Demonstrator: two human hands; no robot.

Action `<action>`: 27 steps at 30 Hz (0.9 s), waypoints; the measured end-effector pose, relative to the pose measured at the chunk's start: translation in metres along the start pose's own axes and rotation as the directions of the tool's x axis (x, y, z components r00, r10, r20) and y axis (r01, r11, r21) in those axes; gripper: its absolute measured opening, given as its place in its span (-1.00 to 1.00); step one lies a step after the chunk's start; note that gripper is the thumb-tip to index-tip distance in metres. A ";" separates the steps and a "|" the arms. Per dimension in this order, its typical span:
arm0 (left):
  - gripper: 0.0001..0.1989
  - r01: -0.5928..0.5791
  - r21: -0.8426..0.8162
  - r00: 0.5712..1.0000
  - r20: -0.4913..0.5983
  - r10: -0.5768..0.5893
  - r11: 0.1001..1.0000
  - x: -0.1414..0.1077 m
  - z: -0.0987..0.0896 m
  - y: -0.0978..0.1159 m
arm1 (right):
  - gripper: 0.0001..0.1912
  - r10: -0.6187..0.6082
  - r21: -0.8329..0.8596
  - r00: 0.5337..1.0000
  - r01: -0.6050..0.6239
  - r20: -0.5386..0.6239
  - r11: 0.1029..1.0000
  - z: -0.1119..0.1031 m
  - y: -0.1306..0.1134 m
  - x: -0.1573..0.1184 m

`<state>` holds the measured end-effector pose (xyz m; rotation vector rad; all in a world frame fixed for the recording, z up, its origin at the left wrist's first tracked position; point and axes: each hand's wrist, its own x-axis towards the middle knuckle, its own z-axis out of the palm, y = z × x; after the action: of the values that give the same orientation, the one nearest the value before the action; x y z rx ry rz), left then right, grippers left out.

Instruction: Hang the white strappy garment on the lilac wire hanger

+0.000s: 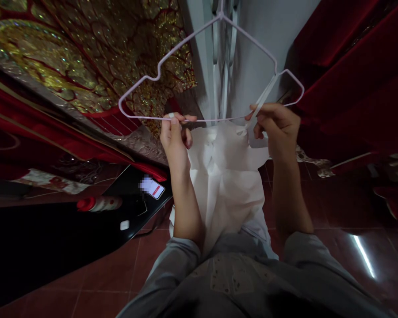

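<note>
A pale pink clothes hanger (189, 36) is held up in front of me, its hook running out of the top of the view. My left hand (175, 134) pinches the hanger's bottom bar left of the middle. A white garment (230, 185) with thin straps hangs down below the bar towards my lap. One white strap (267, 93) loops over the notch on the hanger's right side. My right hand (278, 126) is closed on this strap near the bar's right end. The garment's left strap cannot be made out.
Gold sequined red cloth (119, 57) hangs at the left, dark red clothes (354, 84) at the right. A black table (69, 243) on the left bears a lit phone (153, 187), a red-capped bottle (99, 203) and a small white case (124, 225). Red tiles (325, 265) cover the floor.
</note>
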<state>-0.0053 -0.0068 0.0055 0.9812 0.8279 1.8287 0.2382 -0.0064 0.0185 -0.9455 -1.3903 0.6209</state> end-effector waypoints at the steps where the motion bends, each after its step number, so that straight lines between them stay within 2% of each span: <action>1: -0.65 0.017 0.009 1.000 0.000 -0.017 1.000 0.000 0.000 0.002 | -0.74 -0.045 -0.005 0.998 0.045 -0.036 0.999 -0.003 -0.003 0.007; 4: -0.67 0.043 0.005 0.999 0.007 -0.043 0.999 0.000 0.002 0.007 | -0.51 -0.210 -0.085 0.965 0.199 -0.156 0.976 -0.015 -0.004 0.033; 8: -0.67 0.041 -0.041 0.999 0.011 -0.040 0.998 -0.002 0.008 0.011 | -0.45 -0.392 -0.214 0.857 0.336 -0.334 0.917 -0.039 0.022 0.059; 9: -0.68 0.043 -0.053 0.999 0.009 -0.043 0.998 -0.003 0.009 0.011 | -0.49 -0.412 -0.228 0.815 0.346 -0.407 0.910 -0.045 0.032 0.060; 10: -0.69 0.047 -0.065 0.999 0.007 -0.047 0.997 -0.003 0.010 0.011 | -0.54 -0.429 -0.243 0.754 0.354 -0.496 0.903 -0.050 0.043 0.060; 13: -0.71 0.066 -0.073 0.998 0.003 -0.066 0.995 -0.006 0.013 0.011 | -0.65 -0.475 -0.315 0.505 0.372 -0.720 0.873 -0.055 0.066 0.049; 14: -0.71 0.077 -0.065 0.997 -0.002 -0.077 0.995 -0.008 0.015 0.010 | -0.63 -0.501 -0.349 0.452 0.379 -0.739 0.857 -0.052 0.068 0.042; 15: -0.70 0.087 -0.056 0.996 -0.007 -0.088 0.995 -0.010 0.017 0.008 | -0.58 -0.526 -0.374 0.446 0.386 -0.724 0.843 -0.046 0.066 0.034; 16: -0.69 0.094 -0.051 0.995 -0.009 -0.095 0.994 -0.012 0.020 0.007 | -0.54 -0.539 -0.381 0.503 0.388 -0.676 0.839 -0.039 0.062 0.027; 17: -0.69 0.095 -0.050 0.995 -0.003 -0.095 0.994 -0.015 0.022 0.004 | -0.51 -0.536 -0.371 0.597 0.387 -0.597 0.844 -0.029 0.055 0.019; 19: -0.69 0.079 -0.059 0.997 0.026 -0.077 0.995 -0.021 0.026 -0.002 | -0.51 -0.422 -0.308 0.837 0.323 -0.347 0.895 -0.011 0.038 0.005; 20: -0.71 0.064 -0.063 0.997 0.041 -0.061 0.996 -0.024 0.026 -0.005 | -0.51 -0.337 -0.276 0.915 0.272 -0.222 0.922 -0.004 0.030 -0.001; 21: -0.73 0.046 -0.060 0.998 0.049 -0.043 0.997 -0.027 0.026 -0.008 | -0.52 -0.252 -0.244 0.960 0.218 -0.118 0.945 0.001 0.024 -0.005; 23: -0.75 0.001 -0.026 1.000 0.023 0.000 1.000 -0.030 0.019 -0.012 | -0.52 -0.154 -0.180 0.987 0.146 -0.035 0.973 0.004 0.017 -0.008; 25: -0.76 -0.072 0.055 0.995 -0.070 0.075 0.996 -0.028 0.004 -0.015 | -0.52 -0.123 -0.116 0.991 0.117 -0.051 0.986 0.001 0.016 -0.007; 27: -0.79 -0.163 0.159 0.961 -0.198 0.193 0.974 -0.020 -0.016 -0.014 | -0.52 -0.114 -0.081 0.991 0.108 -0.073 0.991 -0.004 0.017 -0.004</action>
<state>-0.0077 -0.0220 -0.0196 0.9868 1.0398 2.0802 0.2439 -0.0021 0.0024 -0.9372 -1.3954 0.4453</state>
